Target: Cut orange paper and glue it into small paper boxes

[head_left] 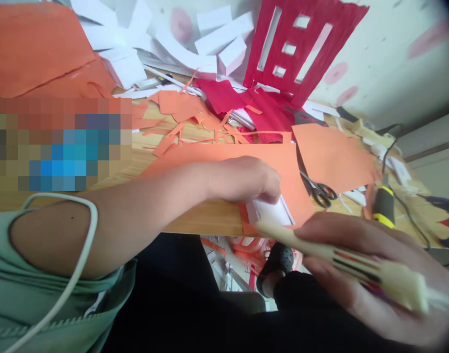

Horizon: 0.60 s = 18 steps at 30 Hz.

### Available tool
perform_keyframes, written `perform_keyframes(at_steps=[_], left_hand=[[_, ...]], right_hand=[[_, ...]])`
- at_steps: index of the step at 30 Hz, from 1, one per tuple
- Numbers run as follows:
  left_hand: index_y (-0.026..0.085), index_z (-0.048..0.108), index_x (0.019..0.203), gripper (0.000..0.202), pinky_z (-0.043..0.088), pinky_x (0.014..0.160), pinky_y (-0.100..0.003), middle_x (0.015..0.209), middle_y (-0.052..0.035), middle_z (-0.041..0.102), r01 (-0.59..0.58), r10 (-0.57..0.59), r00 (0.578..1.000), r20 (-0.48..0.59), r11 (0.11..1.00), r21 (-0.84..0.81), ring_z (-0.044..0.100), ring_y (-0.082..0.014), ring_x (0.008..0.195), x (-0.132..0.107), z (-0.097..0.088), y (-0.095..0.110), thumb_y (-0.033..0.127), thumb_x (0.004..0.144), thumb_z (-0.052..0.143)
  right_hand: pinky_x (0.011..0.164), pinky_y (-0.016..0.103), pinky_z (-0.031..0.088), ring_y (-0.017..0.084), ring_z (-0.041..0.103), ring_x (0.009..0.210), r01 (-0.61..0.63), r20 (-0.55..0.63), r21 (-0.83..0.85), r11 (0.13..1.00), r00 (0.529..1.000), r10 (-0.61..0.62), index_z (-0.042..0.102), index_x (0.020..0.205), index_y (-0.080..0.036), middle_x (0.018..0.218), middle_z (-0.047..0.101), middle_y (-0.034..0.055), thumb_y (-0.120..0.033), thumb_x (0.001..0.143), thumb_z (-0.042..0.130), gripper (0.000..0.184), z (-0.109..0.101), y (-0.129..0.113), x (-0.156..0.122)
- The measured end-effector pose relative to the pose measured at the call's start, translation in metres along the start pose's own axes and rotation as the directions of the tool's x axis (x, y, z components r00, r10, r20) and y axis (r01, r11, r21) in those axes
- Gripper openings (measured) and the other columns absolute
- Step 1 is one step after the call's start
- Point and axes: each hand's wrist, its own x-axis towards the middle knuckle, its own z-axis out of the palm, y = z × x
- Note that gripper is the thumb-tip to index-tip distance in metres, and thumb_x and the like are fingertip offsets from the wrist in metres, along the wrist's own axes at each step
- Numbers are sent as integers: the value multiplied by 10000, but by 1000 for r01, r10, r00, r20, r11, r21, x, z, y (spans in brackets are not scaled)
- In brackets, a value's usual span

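Note:
My left hand (259, 181) reaches across from the left with its fingers curled down onto a small white box-like piece (272, 213). My fingertips are partly hidden there. The piece lies on a sheet of orange paper (301, 203) at the table's front edge. In the lower right, my right hand (379, 269) is wrapped round a cream-coloured hot glue gun (342, 260), somewhat blurred, with a clear stick at its rear. Its narrow tip points left, close to the white piece. Black-handled scissors (322, 193) lie on the orange paper to the right.
Orange scraps (187, 108) and dark red paper (272, 113) litter the table (195, 218). A red cut-out panel (283, 49) leans on the wall beside white box shapes (220, 41). A yellow-black handled tool (384, 206) and a black cable (410, 211) lie at right.

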Motion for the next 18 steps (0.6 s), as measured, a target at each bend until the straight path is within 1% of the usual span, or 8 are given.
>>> perform_keyframes(at_steps=[2,4,7,9,11,14,18], left_hand=[[233,691,780,209,436,648,-286,724,5,640,16,-9,998,56,992,-128,542,-135,637,0,-2,-4,158,794,496],[223,686,754,189,433,646,-285,712,6,635,28,-14,997,69,977,-210,539,-131,632,0,-2,-9,183,779,503],[215,690,720,186,430,651,-291,659,8,623,42,-24,997,72,965,-260,529,-127,615,-3,0,-18,217,774,512],[211,694,699,190,430,665,-296,619,10,612,55,-40,997,69,968,-246,521,-127,613,-6,1,-23,219,769,518],[207,697,684,193,431,687,-299,600,11,610,66,-52,996,69,972,-224,521,-129,624,-9,1,-25,213,764,521],[209,705,684,216,435,711,-300,612,14,627,90,-71,994,85,967,-239,522,-129,639,-12,-3,-24,225,779,512],[220,727,738,200,436,727,-307,670,16,654,110,-77,990,115,945,-309,535,-137,668,-9,-8,-21,262,768,534]], right_hand=[[456,235,491,130,619,489,-17,40,65,998,999,14,620,911,-214,705,702,16,-251,863,587,69,2,-6,14],[472,225,484,122,618,502,-46,88,78,996,995,39,627,892,-194,706,704,15,-196,835,605,61,11,-9,26],[504,247,482,142,630,529,-88,121,-14,996,989,90,644,873,-182,706,709,30,-208,825,604,67,30,-8,36],[508,255,471,152,631,534,-77,117,-110,991,989,90,656,866,-176,697,706,38,-224,829,595,87,39,-7,38],[515,258,461,158,631,548,-53,101,-183,982,992,73,664,867,-166,699,704,47,-231,837,580,110,45,-8,38],[516,258,440,149,599,539,-65,132,-188,980,987,91,669,870,-149,687,686,52,-228,845,560,137,42,-16,38],[482,248,394,121,517,479,-164,255,-117,979,948,190,663,803,-148,604,633,20,-220,842,547,142,33,-28,42]])
